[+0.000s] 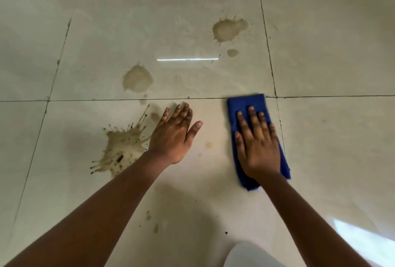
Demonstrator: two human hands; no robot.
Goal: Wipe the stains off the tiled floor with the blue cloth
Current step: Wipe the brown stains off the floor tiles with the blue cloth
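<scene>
At the bottom edge of the view, a pale rounded shape (245, 256) shows, maybe clothing; it is not possible to tell more. Beside it, at the right edge, a bright patch of light (363, 239) lies on the tiled floor (331, 149). The floor is made of large glossy cream tiles with thin dark joints. Some small brown spots (152, 221) are on the near tile between the two bare forearms.

The right hand (256, 147) lies flat, palm down, with the fingers spread wide, on top of the blue cloth (245, 104). It presses the cloth and does not grip it. The cloth is folded in a long shape and lies on the floor, its far end touching the horizontal joint and its right side near a vertical joint.

The left hand (173, 134) is open and holds nothing, with the fingers stretched out over the floor. It is not clear if the palm touches the tile. Just to the left of its wrist is a big brown splash stain (121, 151) with dark specks.

Beyond the horizontal joint, on the next tile, there is a round stain (137, 79), and farther away a third stain (228, 29) with a small drop (232, 52) under it. Between them a thin white reflection (188, 59) of a lamp shines on the tile.
</scene>
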